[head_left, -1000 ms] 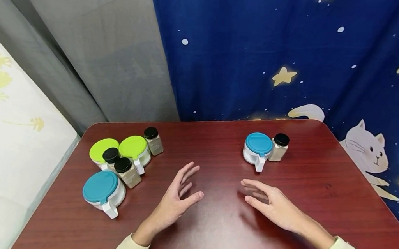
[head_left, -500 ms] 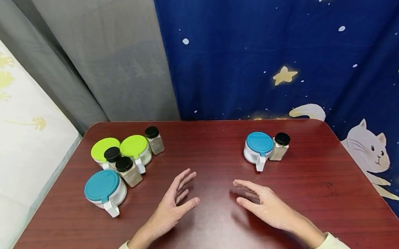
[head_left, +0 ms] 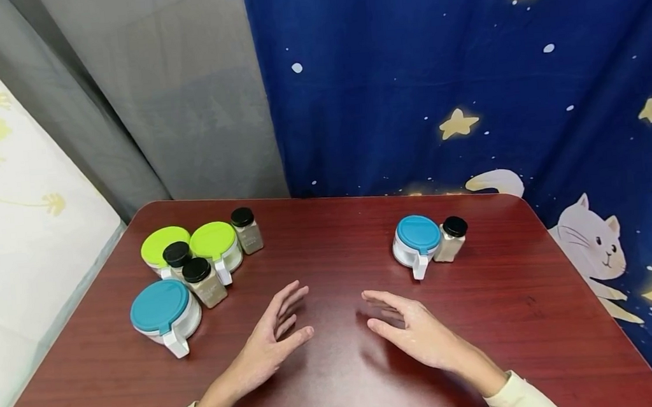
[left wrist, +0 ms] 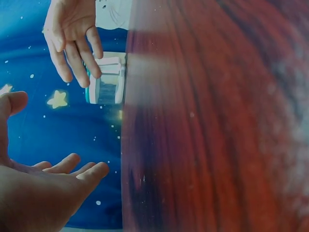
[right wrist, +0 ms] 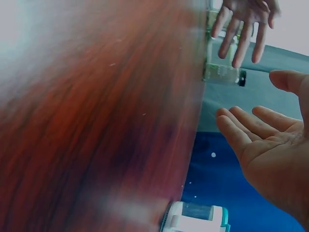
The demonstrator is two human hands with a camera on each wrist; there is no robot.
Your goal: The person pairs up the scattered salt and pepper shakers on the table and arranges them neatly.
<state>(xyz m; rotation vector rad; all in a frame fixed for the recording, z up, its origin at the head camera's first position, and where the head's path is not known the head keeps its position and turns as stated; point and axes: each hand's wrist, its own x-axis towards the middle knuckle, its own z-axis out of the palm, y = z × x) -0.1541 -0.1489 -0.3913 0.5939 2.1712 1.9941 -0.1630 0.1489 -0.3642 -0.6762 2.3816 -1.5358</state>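
My left hand (head_left: 263, 349) is held over the middle of the table, fingers loosely extended and thumb apart, with nothing in it. Facing it, my right hand (head_left: 419, 333) has the same relaxed shape and is also bare. Nearest the left hand is a black-capped shaker jar (head_left: 206, 286), beside a white jar with a blue lid and handle (head_left: 164, 312). Beyond the right hand stands a smaller blue-lidded jar (head_left: 417, 238), with a black-capped shaker jar (head_left: 451, 239) close at its right. Both hands also show in the left wrist view, the right hand (left wrist: 75, 36) at the top.
Two lime-lidded jars (head_left: 214, 241) stand at the table's back left, with a black-capped jar (head_left: 177, 257) in front of them. Another shaker jar (head_left: 248, 232) is to their right. The table (head_left: 329, 241) ends at a grey and blue curtain (head_left: 364, 98).
The right hand has moved left, toward the left hand. The left hand has shifted slightly left and down. The jars stay in place.
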